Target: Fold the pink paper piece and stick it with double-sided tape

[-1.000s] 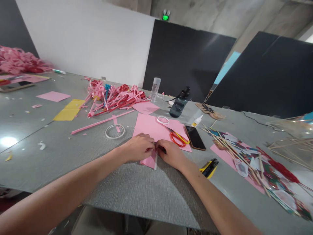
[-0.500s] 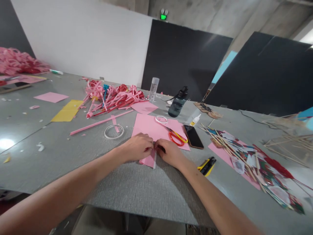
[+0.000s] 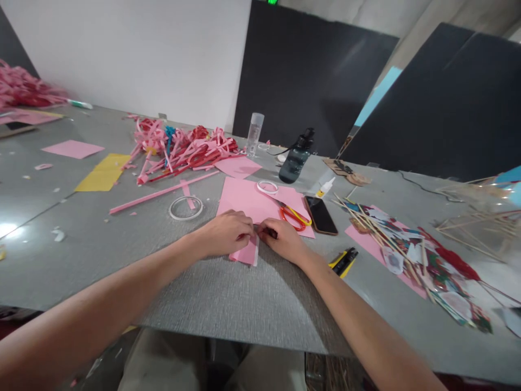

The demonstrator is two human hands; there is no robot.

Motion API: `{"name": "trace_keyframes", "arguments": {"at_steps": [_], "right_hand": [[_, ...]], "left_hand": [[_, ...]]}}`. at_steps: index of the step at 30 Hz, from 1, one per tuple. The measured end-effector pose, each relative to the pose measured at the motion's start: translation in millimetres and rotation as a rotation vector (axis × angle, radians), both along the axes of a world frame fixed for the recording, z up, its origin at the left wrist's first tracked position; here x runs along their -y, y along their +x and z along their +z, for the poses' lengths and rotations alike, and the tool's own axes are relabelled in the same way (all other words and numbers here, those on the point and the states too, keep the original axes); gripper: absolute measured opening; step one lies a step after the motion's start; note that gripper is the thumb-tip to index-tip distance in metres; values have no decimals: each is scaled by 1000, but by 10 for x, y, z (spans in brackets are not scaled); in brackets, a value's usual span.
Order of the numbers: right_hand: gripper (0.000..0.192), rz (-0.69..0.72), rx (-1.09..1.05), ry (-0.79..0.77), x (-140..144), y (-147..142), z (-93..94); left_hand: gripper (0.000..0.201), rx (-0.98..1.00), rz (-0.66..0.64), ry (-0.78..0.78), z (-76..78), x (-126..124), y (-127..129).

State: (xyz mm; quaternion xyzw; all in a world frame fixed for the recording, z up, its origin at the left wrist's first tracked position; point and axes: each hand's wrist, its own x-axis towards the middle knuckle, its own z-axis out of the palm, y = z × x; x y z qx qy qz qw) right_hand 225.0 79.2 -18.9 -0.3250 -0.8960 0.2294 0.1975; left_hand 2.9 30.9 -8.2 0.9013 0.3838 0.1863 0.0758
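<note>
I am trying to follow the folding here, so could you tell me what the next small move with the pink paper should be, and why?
Probably press the crease flat along its length. Both hands, left hand and right hand, meet on the small pink paper, pinching its upper edge, while its lower end lies free on the table.
</note>
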Motion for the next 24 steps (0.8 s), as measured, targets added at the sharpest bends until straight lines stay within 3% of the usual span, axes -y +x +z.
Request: {"name": "trace_keyframes", "arguments": {"at_steps": [24], "right_hand": [[19, 54, 208, 195, 121, -29, 115]], "left_hand": [[16, -66, 12, 31, -5, -7, 8]]}}
